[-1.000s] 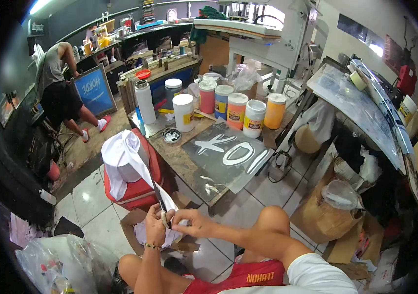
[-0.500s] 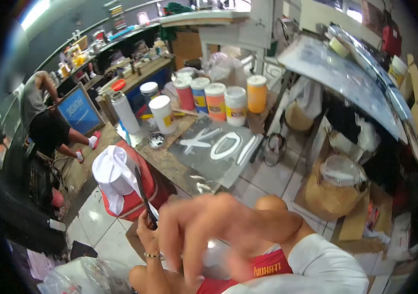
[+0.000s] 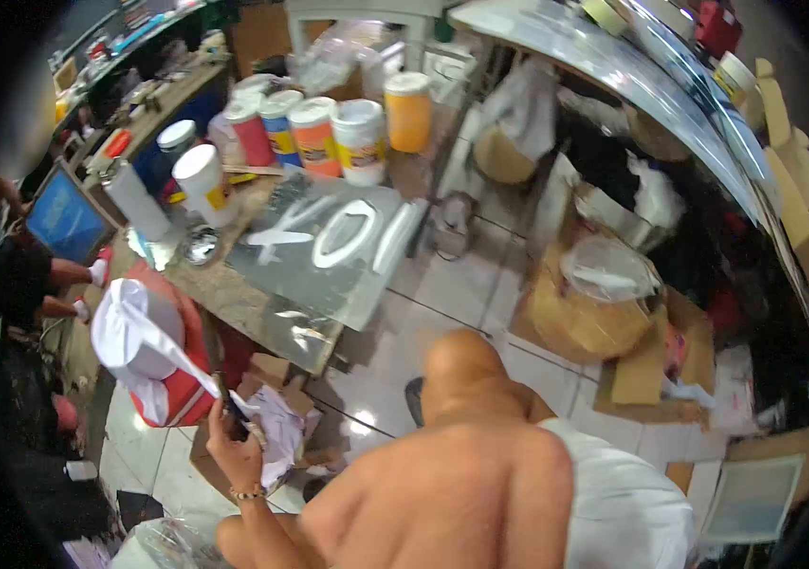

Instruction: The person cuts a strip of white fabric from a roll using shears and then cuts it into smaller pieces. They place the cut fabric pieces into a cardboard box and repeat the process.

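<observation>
My left hand (image 3: 237,453), with a beaded bracelet on the wrist, is closed on a long, thin dark object (image 3: 219,375). It points up beside the red container; its kind cannot be told. A white cloth (image 3: 153,327) is tied over a white tub on that container (image 3: 191,403), just behind the object. Very large and close to the camera, my right hand (image 3: 461,498) hangs over my lap, its back and knuckles showing. Its fingertips are out of view. Beyond the hands, a grey sheet (image 3: 276,275) with white painted shapes lies on the low worktable (image 3: 305,356).
Several paint jars, including an orange one (image 3: 408,114), line the table's far side. An open box (image 3: 281,417) with paper sits below it. A round brown bundle (image 3: 589,318) and cardboard are on the tiled floor at right. Another person (image 3: 25,270) is by a blue framed sign.
The view has shifted right and down. My right hand has moved away from near the left hand, closer to the camera. The left hand still grips the dark object.
</observation>
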Available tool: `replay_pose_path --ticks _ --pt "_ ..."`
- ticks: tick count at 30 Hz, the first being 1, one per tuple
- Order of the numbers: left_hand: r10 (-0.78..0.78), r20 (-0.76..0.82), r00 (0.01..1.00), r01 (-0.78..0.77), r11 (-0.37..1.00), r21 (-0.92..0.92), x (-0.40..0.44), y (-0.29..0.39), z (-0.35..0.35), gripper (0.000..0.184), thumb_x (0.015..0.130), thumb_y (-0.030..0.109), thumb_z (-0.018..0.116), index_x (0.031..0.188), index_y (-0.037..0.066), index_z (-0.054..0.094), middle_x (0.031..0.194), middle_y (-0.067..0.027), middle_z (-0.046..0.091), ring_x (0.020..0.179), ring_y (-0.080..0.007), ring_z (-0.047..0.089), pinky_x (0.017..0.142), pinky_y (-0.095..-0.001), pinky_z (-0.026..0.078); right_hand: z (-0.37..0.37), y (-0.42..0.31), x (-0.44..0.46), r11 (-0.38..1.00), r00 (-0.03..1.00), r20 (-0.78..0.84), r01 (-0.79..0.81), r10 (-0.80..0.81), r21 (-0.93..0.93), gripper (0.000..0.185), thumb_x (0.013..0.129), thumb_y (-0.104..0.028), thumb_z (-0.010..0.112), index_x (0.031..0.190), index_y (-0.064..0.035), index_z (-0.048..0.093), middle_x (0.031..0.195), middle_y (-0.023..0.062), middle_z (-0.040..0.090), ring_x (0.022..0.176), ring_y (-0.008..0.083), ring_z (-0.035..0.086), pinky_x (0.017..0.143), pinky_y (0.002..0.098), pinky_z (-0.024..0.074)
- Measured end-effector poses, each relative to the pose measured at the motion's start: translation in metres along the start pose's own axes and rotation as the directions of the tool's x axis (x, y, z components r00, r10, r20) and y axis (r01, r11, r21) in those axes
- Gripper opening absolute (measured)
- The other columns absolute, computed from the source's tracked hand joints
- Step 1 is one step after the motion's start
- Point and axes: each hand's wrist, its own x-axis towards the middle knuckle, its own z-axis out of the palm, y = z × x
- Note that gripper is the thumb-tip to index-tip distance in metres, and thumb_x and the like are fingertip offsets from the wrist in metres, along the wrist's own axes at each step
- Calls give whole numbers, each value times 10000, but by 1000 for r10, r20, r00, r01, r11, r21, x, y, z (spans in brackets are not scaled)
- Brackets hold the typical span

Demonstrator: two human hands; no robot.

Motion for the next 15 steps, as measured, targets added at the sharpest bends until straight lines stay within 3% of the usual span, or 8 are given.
replay_pose_path --ticks 2,3,4,6,7,8,13,15 --pt "-71 3 997 72 995 -75 0 -1 -2 552 749 -45 729 1272 -37 549 893 -97 711 762 -106 640 679 -260 526 -11 15 -12 854 962 116 271 -245 -444 219 893 -123 678 706 -20 628 628 66 626 416 139 450 431 297 359" --pt "-64 6 998 64 998 12 2 7 -3 563 737 -8 745 1270 -7 564 881 -101 723 752 -119 666 665 -277 537 -47 -3 22 688 774 628 501 -84 -525 113 777 -36 720 712 -34 628 781 62 681 494 136 484 463 268 323" --pt "-60 28 998 54 979 198 5 21 -9 562 731 49 764 1261 25 581 840 -112 722 717 -143 686 648 -291 544 -53 -9 28 735 787 609 471 -99 -488 113 777 -36 720 712 -34 628 781 62 681 494 136 484 463 268 323" --pt "-75 57 996 59 968 244 5 28 -15 560 735 53 773 1264 35 587 878 -119 717 769 -115 654 689 -291 536 -63 -5 29 414 485 873 786 49 -460 190 596 -14 773 701 -57 621 796 34 657 540 118 478 489 255 306" --pt "-29 44 999 14 949 314 5 30 -16 575 718 67 798 1254 36 593 847 -104 706 720 -118 634 663 -297 524 -50 -1 17 371 548 835 766 51 -526 260 493 -10 774 685 -69 608 738 -1 615 533 100 454 500 250 308" --pt "-4 16 1000 -2 938 346 2 25 -18 583 716 81 813 1254 37 593 815 -88 691 679 -121 611 631 -285 506 -22 -4 0 283 810 571 521 133 -805 243 523 -9 780 675 -74 602 703 -12 585 528 91 439 491 239 291" --pt "-128 6 992 124 970 208 -2 26 -17 583 722 68 813 1254 5 584 740 -42 649 604 -91 567 570 -262 486 -34 -19 11 310 547 654 593 522 -743 212 573 -11 778 664 -64 594 688 -9 571 507 98 430 460 247 270" --pt "-32 29 999 22 956 292 3 25 -29 581 731 42 799 1263 -5 573 758 -54 669 621 -94 588 576 -258 492 -48 -2 -6 217 633 690 661 352 -718 189 605 -25 757 657 -70 581 680 -11 555 528 105 449 461 248 286"
